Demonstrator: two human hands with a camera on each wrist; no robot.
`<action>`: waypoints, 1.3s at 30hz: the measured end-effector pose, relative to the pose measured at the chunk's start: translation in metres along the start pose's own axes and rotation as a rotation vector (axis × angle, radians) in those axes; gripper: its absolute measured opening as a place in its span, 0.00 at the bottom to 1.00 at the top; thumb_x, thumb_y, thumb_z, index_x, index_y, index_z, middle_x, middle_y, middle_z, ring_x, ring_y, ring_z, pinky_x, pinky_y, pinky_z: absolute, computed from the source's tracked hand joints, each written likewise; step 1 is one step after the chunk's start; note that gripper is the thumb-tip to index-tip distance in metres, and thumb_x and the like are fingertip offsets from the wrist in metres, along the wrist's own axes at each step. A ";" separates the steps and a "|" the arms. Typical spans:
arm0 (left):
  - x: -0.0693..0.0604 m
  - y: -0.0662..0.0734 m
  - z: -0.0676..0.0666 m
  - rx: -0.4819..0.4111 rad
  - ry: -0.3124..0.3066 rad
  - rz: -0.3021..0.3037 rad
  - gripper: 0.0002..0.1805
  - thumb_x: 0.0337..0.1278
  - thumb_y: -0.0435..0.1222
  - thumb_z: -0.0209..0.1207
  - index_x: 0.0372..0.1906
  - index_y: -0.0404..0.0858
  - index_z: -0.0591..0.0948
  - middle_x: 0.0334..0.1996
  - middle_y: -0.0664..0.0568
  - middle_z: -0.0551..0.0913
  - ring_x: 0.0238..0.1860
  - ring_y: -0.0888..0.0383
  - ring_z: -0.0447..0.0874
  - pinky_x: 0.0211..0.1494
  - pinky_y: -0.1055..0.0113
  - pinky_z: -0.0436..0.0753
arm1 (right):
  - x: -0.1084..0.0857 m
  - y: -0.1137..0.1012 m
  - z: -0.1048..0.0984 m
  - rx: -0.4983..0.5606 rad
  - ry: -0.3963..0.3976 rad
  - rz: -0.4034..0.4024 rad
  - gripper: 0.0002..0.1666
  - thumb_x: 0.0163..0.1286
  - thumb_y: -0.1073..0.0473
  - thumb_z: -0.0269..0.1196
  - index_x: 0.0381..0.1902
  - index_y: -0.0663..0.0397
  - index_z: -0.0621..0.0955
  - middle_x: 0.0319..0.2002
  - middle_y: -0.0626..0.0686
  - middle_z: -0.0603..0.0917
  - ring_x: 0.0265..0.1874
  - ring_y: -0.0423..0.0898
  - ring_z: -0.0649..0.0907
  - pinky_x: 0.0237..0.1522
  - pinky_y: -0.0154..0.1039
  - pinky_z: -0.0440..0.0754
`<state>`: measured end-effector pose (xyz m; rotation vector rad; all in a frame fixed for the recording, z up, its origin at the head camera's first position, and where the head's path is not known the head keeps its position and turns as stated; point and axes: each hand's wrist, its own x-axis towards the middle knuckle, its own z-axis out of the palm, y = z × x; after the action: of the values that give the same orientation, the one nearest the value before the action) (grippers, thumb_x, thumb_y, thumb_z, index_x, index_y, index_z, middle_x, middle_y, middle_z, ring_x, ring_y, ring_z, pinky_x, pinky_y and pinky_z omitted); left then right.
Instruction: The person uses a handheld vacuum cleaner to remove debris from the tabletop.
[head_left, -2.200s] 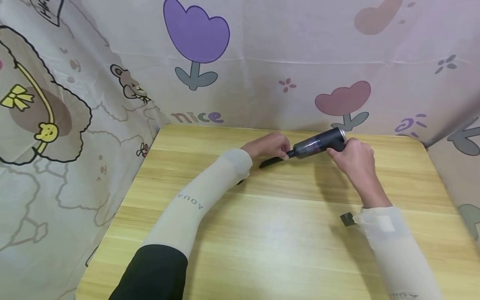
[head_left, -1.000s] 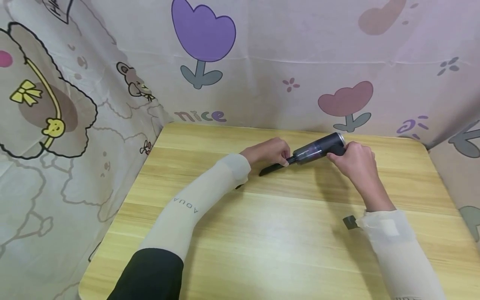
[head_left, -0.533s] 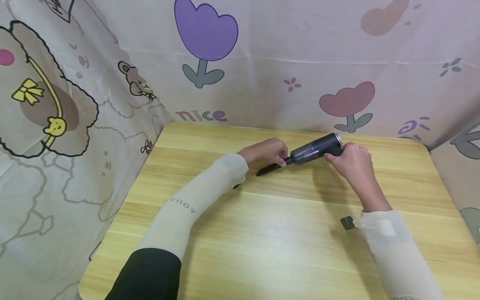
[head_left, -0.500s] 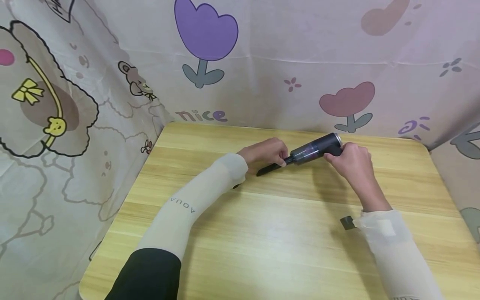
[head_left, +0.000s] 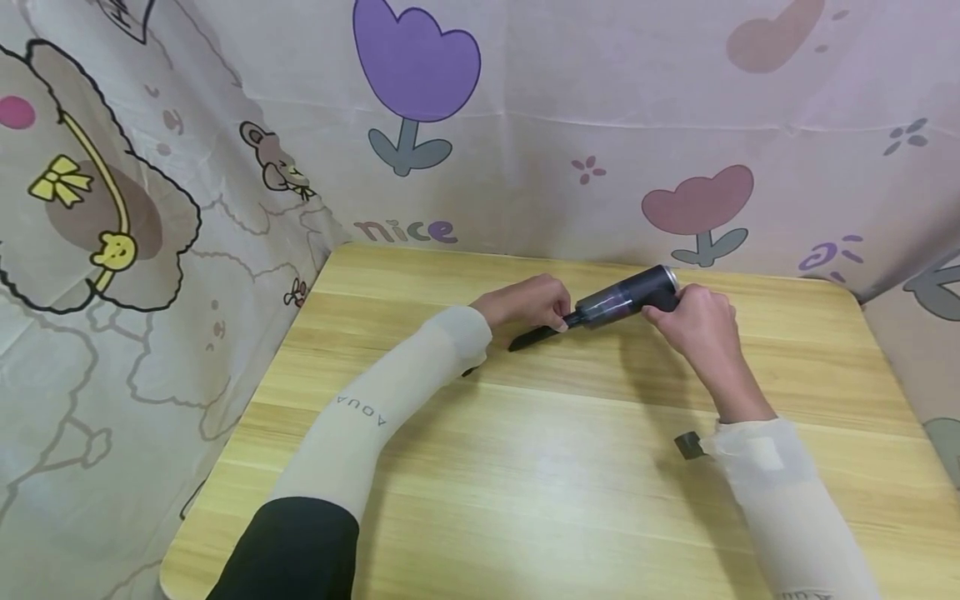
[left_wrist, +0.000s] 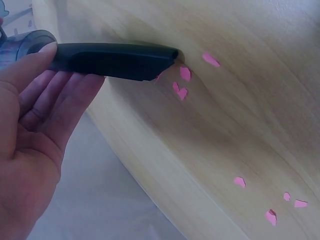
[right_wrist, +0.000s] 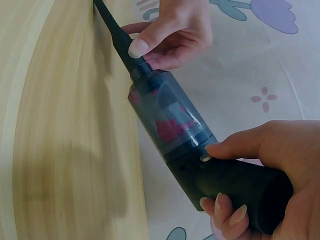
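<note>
You're likely vacuuming small pink scraps (left_wrist: 185, 73), right hand (head_left: 697, 325) gripping the black cylindrical vacuum (head_left: 633, 290), left hand (head_left: 528, 302) pinching its slim black nozzle (left_wrist: 117, 61); next, sweep up stragglers.

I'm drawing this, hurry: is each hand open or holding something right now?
Left hand: closed, pinching the black nozzle.
Right hand: closed, holding the handheld vacuum by its handle.

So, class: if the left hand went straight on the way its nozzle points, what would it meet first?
Probably the pink scraps just past the nozzle; its height over the table is unclear.
</note>
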<state>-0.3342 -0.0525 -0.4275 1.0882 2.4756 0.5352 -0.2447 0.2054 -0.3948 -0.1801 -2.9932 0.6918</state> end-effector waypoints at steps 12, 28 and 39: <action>0.000 -0.006 -0.001 0.006 -0.003 0.002 0.10 0.66 0.39 0.68 0.44 0.37 0.89 0.42 0.50 0.89 0.39 0.59 0.83 0.49 0.70 0.83 | 0.000 -0.003 0.002 0.003 0.015 -0.011 0.29 0.64 0.44 0.70 0.36 0.70 0.81 0.31 0.67 0.83 0.33 0.61 0.78 0.29 0.43 0.69; -0.004 -0.008 0.001 -0.023 -0.014 -0.014 0.10 0.65 0.39 0.69 0.45 0.37 0.89 0.42 0.49 0.90 0.39 0.59 0.84 0.48 0.70 0.84 | -0.001 -0.007 0.002 -0.011 -0.027 -0.004 0.30 0.65 0.43 0.70 0.39 0.70 0.82 0.34 0.68 0.83 0.35 0.62 0.77 0.29 0.44 0.70; -0.011 -0.004 0.007 -0.059 -0.007 -0.009 0.09 0.63 0.39 0.70 0.42 0.37 0.89 0.38 0.50 0.90 0.33 0.61 0.82 0.42 0.72 0.83 | -0.005 -0.008 -0.002 -0.018 -0.048 -0.026 0.28 0.64 0.43 0.70 0.33 0.68 0.83 0.30 0.64 0.82 0.33 0.60 0.77 0.27 0.43 0.69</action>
<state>-0.3267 -0.0619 -0.4335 1.0544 2.4418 0.5970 -0.2400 0.1984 -0.3900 -0.1271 -3.0426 0.6762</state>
